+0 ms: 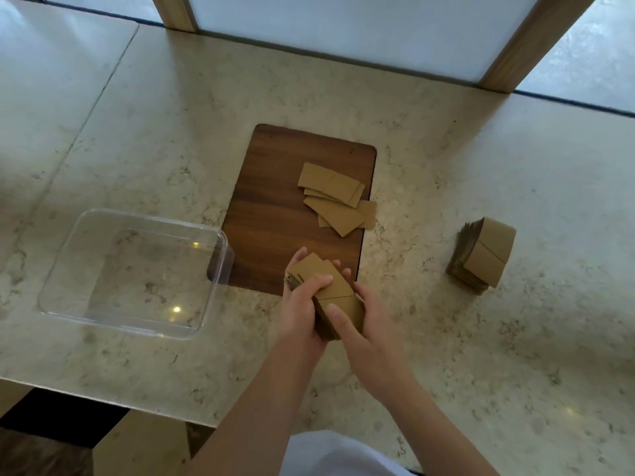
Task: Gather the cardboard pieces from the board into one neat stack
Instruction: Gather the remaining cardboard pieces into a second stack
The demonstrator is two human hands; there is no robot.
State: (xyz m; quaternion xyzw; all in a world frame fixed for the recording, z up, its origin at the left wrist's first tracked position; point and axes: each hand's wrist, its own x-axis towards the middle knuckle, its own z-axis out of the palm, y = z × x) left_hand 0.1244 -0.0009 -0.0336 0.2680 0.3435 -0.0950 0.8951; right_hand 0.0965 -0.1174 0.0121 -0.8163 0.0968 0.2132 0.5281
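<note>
Head view: left hand (302,310) and right hand (369,324) clasp a thick cardboard stack (330,290), fingers curled round it.

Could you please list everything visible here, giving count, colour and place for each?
wooden board: one, dark brown, centre of the counter.
loose cardboard pieces: several, tan, fanned on the board's right side, one overhanging its edge.
held stack: one, tan, over the board's near edge.
finished stack: one, tan, on the counter to the right.
plastic container: one, clear, left of the board.
counter: one, beige marble.
left hand: one, its grip round the held stack.
right hand: one, also holding it.
</note>
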